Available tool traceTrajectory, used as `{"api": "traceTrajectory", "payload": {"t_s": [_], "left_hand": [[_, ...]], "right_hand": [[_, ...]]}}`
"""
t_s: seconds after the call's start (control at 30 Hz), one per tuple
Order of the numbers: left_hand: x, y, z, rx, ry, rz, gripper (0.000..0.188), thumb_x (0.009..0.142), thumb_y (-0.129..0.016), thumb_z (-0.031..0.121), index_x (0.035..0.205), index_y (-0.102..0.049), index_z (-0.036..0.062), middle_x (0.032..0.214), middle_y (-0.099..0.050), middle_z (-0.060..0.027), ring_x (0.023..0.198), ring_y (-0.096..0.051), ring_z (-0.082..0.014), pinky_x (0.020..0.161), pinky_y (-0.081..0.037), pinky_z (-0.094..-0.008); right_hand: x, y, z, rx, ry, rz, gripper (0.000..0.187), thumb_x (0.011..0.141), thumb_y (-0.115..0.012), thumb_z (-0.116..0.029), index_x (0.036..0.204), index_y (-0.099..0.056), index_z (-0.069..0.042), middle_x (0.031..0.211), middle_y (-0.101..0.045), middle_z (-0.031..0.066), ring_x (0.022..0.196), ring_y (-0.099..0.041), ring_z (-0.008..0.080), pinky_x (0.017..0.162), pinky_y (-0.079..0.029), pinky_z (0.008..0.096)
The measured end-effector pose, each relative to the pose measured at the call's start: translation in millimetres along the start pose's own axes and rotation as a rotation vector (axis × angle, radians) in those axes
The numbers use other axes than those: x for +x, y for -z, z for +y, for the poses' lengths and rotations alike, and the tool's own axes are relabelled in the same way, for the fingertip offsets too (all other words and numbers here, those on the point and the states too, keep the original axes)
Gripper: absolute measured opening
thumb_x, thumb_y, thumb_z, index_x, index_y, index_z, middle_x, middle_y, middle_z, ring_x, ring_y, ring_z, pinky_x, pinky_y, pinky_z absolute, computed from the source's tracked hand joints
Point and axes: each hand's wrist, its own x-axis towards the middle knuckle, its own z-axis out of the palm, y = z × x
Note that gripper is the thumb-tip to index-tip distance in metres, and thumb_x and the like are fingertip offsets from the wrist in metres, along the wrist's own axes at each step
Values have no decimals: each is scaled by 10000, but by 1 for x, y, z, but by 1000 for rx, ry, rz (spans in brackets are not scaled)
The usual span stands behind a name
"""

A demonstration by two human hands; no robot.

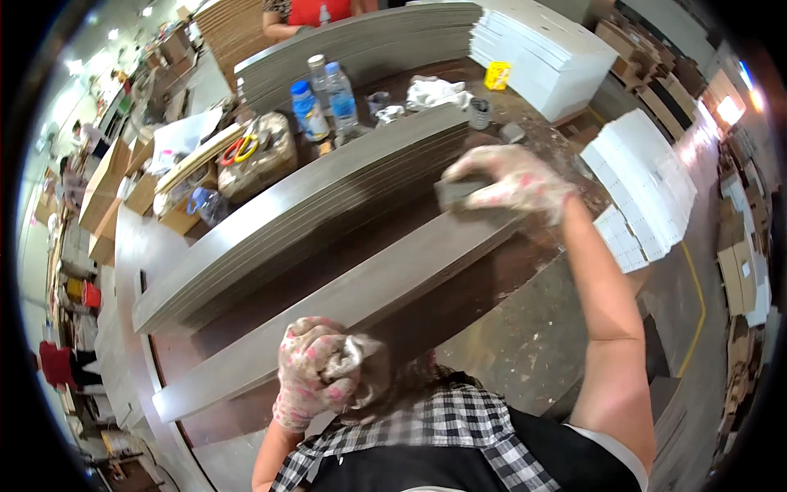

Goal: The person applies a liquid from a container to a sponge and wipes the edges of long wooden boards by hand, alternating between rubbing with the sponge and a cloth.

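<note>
My left hand (310, 367), in a white glove with pink spots, is closed around a crumpled grey-white rag (366, 371) in front of my chest. My right hand (518, 182), in a like glove, grips a small grey block (456, 194) between thumb and fingers. The block is at the right part of a long, narrow grey board (352, 287); whether it touches the surface I cannot tell. That board lies slantwise across the brown table before me. Just beyond it is a long stack of similar grey boards (303, 221).
Past the stack stand plastic bottles (341, 97), a white cloth (438, 93), a yellow box (497, 75) and red-and-yellow-handled scissors (239, 148). White panels (537, 53) are piled at the far right, more white pieces (643, 180) nearer. Another person (307, 12) in red works across the table.
</note>
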Motion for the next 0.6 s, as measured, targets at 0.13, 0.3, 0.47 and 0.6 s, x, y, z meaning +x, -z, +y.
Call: {"api": "traceTrajectory", "payload": {"t_s": [0.13, 0.3, 0.47, 0.6], "left_hand": [[-1, -6, -2, -6, 118, 70, 239, 644, -704, 213, 812, -604, 75, 849, -672, -113, 853, -637, -328, 788, -475, -433], [-3, -10, 5, -33, 231, 117, 225, 660, -707, 208, 816, -617, 72, 831, -656, -96, 837, -610, -307, 794, -450, -417], [1, -15, 9, -35, 339, 161, 204, 672, -712, 212, 788, -627, 67, 852, -655, -99, 849, -601, -304, 792, -453, -415], [-9, -9, 4, 1, 364, 136, 242, 723, -735, 253, 845, -656, 59, 926, -647, -109, 875, -601, -294, 814, -454, -408]], "right_hand": [[6, -19, -1, 150, 166, -35, 449, 771, -742, -310, 1199, -688, -184, 1229, -685, 105, 1189, -617, 299, 1055, -465, 403], [-46, 49, 102, 134, -223, 74, 451, 768, -764, -190, 1209, -689, -133, 1215, -697, 81, 1148, -640, 226, 1037, -475, 353], [-64, 40, 114, 351, -219, 295, 425, 812, -768, -132, 1222, -671, -69, 1215, -692, 66, 1167, -626, 212, 1035, -460, 336], [-94, 34, 107, 205, -328, 258, 482, 756, -764, -103, 1228, -668, -87, 1263, -675, 65, 1180, -621, 216, 1073, -458, 347]]}}
